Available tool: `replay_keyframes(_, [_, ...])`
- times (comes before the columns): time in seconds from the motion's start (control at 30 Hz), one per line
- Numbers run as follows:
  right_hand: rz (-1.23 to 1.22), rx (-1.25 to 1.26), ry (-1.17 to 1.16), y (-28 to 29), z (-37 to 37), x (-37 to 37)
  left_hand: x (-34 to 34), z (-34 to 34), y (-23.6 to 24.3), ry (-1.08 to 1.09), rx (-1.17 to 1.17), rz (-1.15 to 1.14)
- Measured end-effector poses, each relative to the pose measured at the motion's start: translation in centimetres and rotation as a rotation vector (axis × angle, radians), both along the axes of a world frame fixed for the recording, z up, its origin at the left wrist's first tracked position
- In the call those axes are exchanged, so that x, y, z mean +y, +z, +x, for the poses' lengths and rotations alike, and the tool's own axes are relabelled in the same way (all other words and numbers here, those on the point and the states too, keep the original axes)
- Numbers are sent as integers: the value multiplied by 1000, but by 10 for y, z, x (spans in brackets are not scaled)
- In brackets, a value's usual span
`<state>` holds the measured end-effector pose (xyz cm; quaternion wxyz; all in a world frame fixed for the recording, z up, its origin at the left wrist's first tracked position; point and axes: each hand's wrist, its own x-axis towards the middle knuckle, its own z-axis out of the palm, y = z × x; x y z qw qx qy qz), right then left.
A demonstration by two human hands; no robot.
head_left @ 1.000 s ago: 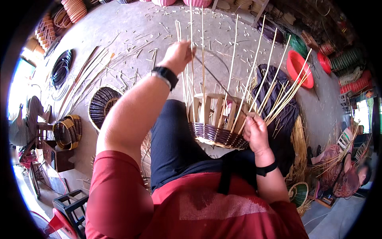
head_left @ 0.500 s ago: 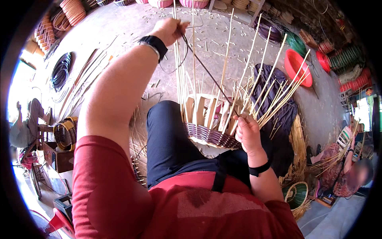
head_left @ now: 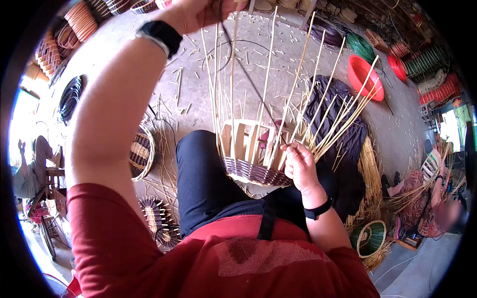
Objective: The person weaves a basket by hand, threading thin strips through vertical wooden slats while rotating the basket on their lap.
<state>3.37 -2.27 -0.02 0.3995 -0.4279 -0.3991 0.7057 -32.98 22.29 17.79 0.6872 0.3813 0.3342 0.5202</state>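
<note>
A half-woven basket (head_left: 258, 173) rests at my lap, its dark weave low down and tall pale stakes (head_left: 271, 64) standing up from it. Flat wooden slats (head_left: 240, 139) show inside. From its rim a thin dark weaving strand (head_left: 254, 89) runs taut up to my left hand (head_left: 201, 14), which is raised high at the top edge, closed round it; the fingertips are partly cut off by the picture's edge. My right hand (head_left: 301, 166) is closed at the basket's right rim, pinching the strand's lower end beside a stake.
A dark cloth (head_left: 334, 107) and a straw bundle (head_left: 368, 174) lie to the right, near a red basin (head_left: 365, 78) and a green basket (head_left: 370, 240). Another person (head_left: 427, 198) sits at far right with stakes. At left are a round basket (head_left: 141, 153) and a dark coil (head_left: 71, 99).
My left hand has risen and moved left, drawing the dark strand farther up. My right hand stays at the rim. The whole view has shifted slightly.
</note>
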Motion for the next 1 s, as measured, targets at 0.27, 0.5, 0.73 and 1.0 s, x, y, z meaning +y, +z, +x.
replay_keyframes(0.27, [11, -1, -9, 5, 2, 0, -66, 53, 53, 105, 103, 362])
replay_keyframes(0.5, [39, -36, -15, 0, 0, 3, -69, 24, 70, -74, 331, -29])
replay_keyframes(0.73, [57, -100, -22, 11, -8, 2, -100, 23, 88, 127, 262, 76])
replay_keyframes(1.0, [60, -79, -16, 8, -4, -1, -130, 25, 130, -112, 462, -24])
